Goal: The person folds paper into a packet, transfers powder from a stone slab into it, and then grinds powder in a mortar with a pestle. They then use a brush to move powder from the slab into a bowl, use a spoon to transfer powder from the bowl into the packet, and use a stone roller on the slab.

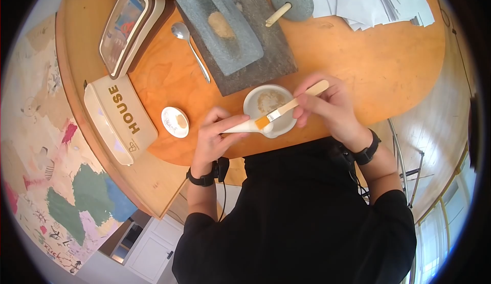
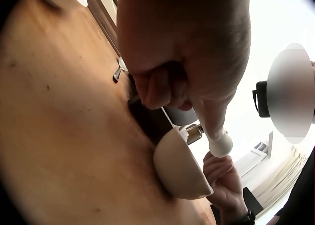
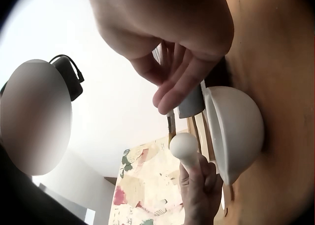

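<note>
My left hand (image 1: 209, 130) grips a white rod-like tool (image 1: 240, 126) with a rounded end, a pestle in shape, held over a white bowl (image 1: 250, 97). Pinched in my right hand (image 1: 332, 107) is a flat brush (image 1: 302, 101) with a wooden handle; its orange bristles lie at the white tool's rounded end. Brownish residue coats the inside of the bowl. In the left wrist view the tool's round end (image 2: 221, 145) hangs beside the bowl (image 2: 179, 166). The right wrist view shows the brush (image 3: 171, 124) just above the round end (image 3: 183, 146).
Behind the bowl, a grey stone trough (image 1: 240, 53) with brown powder lies on a dark slab (image 1: 279, 53). Around it are a spoon (image 1: 197, 56), a small white dish (image 1: 168, 122), a stone disc with a wooden handle (image 1: 302, 2), white papers (image 1: 353, 0) and a cream HOUSE box (image 1: 120, 110).
</note>
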Motion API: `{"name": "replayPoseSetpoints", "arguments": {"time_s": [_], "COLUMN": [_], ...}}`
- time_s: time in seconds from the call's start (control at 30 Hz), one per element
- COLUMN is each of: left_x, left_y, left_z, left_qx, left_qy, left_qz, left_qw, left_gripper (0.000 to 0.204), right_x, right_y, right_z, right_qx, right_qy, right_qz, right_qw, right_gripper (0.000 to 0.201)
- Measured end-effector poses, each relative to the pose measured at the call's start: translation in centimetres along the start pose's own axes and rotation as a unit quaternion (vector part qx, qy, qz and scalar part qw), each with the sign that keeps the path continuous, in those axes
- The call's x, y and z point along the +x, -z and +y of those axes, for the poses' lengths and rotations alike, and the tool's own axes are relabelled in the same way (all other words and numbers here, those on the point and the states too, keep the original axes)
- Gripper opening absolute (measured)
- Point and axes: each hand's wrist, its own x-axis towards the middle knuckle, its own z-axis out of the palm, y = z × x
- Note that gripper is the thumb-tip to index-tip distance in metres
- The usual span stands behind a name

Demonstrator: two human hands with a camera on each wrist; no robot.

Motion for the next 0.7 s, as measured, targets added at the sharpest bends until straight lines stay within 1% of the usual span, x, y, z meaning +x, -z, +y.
{"name": "replayPoseSetpoints", "arguments": {"time_s": [0.07,0.17,0.27,0.37,0.47,0.57,0.67,0.7], "left_x": [-0.01,-0.17,-0.27,-0.24,-0.44,-0.30,-0.32,-0.40], "left_y": [-0.01,0.03,0.02,0.08,-0.05,-0.09,-0.12,-0.10], "left_z": [0.02,-0.14,-0.24,-0.22,-0.21,-0.09,-0.11,-0.22], "left_qx": [0.012,0.015,0.011,0.011,0.003,-0.005,-0.009,-0.011], "left_qy": [-0.003,-0.006,-0.013,-0.019,-0.018,-0.020,-0.019,-0.015], "left_qz": [0.005,0.017,0.026,0.035,0.044,0.051,0.061,0.063], "left_qw": [1.000,1.000,1.000,0.999,0.999,0.998,0.998,0.998], "left_gripper": [0.040,0.040,0.041,0.042,0.042,0.042,0.042,0.042], "right_x": [0.24,0.37,0.26,0.67,0.36,0.60,0.50,0.53], "right_y": [0.18,0.90,0.16,0.82,0.17,0.19,0.48,0.22], "right_z": [0.51,-0.15,0.08,0.35,0.08,0.61,0.44,0.45], "right_qx": [-0.022,0.013,-0.025,0.002,-0.008,-0.076,-0.040,-0.049], "right_qy": [-0.002,0.005,0.002,0.022,0.026,0.052,0.083,0.084], "right_qz": [0.016,0.020,-0.012,0.060,-0.002,0.068,0.059,0.046], "right_qw": [1.000,1.000,1.000,0.998,1.000,0.993,0.994,0.994], "right_gripper": [0.007,0.006,0.006,0.006,0.006,0.005,0.004,0.004]}}
